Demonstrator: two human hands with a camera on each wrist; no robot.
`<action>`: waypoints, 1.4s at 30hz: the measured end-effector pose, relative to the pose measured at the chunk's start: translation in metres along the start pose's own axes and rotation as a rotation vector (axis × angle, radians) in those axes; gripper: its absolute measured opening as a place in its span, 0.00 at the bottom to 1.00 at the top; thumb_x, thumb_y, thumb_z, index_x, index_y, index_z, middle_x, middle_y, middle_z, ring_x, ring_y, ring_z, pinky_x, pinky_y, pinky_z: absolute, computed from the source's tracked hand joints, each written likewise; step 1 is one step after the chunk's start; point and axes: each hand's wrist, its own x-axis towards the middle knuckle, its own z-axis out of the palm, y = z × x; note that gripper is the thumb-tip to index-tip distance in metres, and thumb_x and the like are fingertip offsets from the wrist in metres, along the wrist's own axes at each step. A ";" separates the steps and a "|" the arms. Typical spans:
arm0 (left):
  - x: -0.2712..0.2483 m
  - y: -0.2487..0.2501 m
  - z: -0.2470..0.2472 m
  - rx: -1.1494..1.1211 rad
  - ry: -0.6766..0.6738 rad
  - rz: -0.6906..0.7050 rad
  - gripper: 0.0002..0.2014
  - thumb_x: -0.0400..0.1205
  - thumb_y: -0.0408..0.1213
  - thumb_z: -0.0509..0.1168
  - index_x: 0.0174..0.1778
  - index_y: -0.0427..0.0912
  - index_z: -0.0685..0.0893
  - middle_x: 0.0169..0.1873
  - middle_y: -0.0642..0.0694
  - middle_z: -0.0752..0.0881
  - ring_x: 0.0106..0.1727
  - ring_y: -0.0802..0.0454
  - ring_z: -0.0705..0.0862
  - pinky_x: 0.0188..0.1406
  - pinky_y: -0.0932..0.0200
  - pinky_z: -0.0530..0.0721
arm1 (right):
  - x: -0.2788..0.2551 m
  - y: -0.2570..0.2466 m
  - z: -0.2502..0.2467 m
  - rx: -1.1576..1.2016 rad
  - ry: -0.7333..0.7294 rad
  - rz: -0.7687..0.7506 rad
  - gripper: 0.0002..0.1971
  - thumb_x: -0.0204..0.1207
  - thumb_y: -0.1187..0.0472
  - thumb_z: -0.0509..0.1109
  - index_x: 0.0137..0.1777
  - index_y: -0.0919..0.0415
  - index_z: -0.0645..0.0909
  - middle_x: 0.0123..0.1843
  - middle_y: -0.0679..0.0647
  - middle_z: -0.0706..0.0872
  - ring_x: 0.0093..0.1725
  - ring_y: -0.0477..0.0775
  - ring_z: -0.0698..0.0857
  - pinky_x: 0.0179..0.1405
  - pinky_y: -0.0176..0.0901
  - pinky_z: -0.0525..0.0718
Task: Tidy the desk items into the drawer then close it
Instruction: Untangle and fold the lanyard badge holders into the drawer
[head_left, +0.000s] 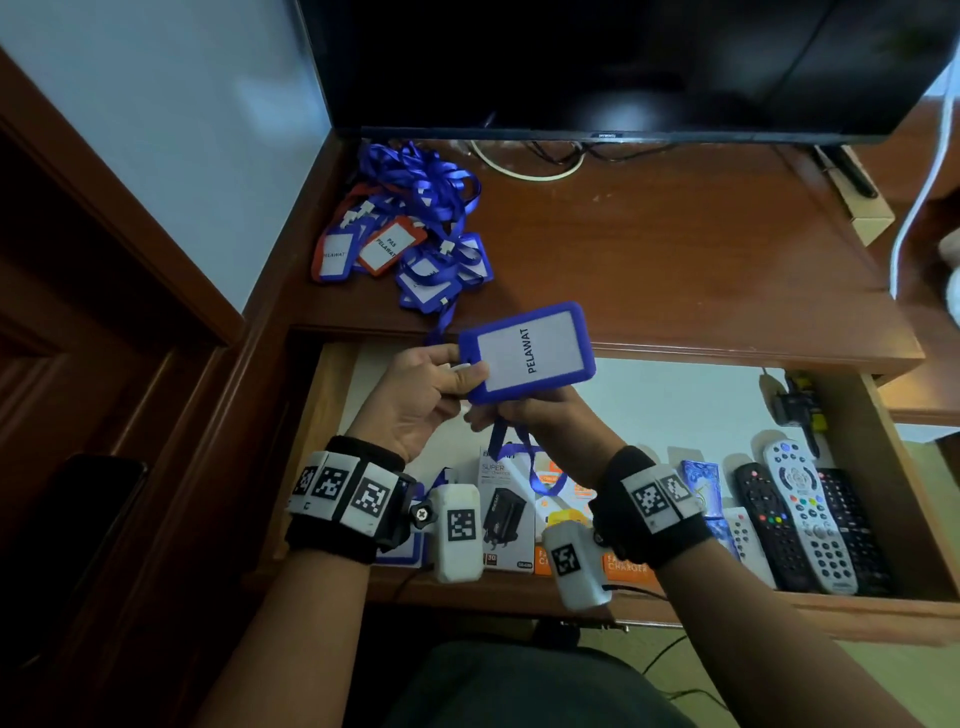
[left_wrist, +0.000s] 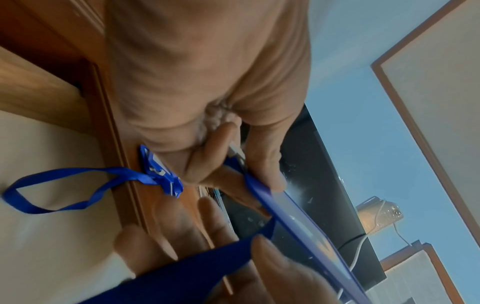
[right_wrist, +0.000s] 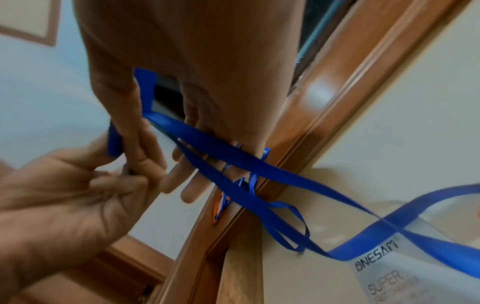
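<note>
A blue badge holder (head_left: 530, 353) with a white card reading PELAWAT is held over the open drawer (head_left: 878, 415). My left hand (head_left: 465, 374) pinches its left end near the clip. My right hand (head_left: 498, 415) grips it from below, thumb and fingers on the lower edge (right_wrist: 145, 88). Its blue lanyard (head_left: 530, 462) hangs from under the right hand in loops (right_wrist: 259, 164) toward the drawer floor. A pile of several blue and orange badge holders with lanyards (head_left: 410, 228) lies at the desk's back left.
The drawer holds several remotes (head_left: 800, 519) at the right and charger boxes (head_left: 506, 509) along its front; its white floor (head_left: 675, 405) is bare behind them. A dark monitor (head_left: 623, 62) stands at the back of the wooden desk (head_left: 675, 249), cables under it.
</note>
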 end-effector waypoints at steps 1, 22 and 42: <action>0.000 0.000 -0.001 0.014 -0.010 0.001 0.06 0.79 0.25 0.66 0.50 0.32 0.83 0.32 0.46 0.88 0.24 0.61 0.79 0.17 0.72 0.70 | 0.000 0.000 -0.003 -0.018 -0.009 -0.004 0.12 0.71 0.69 0.65 0.53 0.75 0.80 0.41 0.64 0.88 0.41 0.62 0.86 0.44 0.56 0.85; 0.016 -0.034 -0.017 0.077 0.111 -0.116 0.05 0.79 0.23 0.66 0.45 0.37 0.83 0.24 0.51 0.86 0.23 0.62 0.74 0.17 0.71 0.62 | -0.016 -0.003 -0.038 -0.777 0.153 0.147 0.05 0.78 0.64 0.70 0.47 0.64 0.88 0.45 0.63 0.90 0.47 0.65 0.86 0.53 0.59 0.85; 0.027 -0.032 -0.017 -0.062 0.339 -0.046 0.05 0.80 0.24 0.65 0.43 0.38 0.82 0.39 0.43 0.86 0.29 0.58 0.76 0.14 0.71 0.62 | -0.017 0.025 -0.005 -1.192 0.324 -0.155 0.08 0.80 0.55 0.67 0.47 0.61 0.79 0.33 0.53 0.82 0.31 0.57 0.77 0.31 0.46 0.75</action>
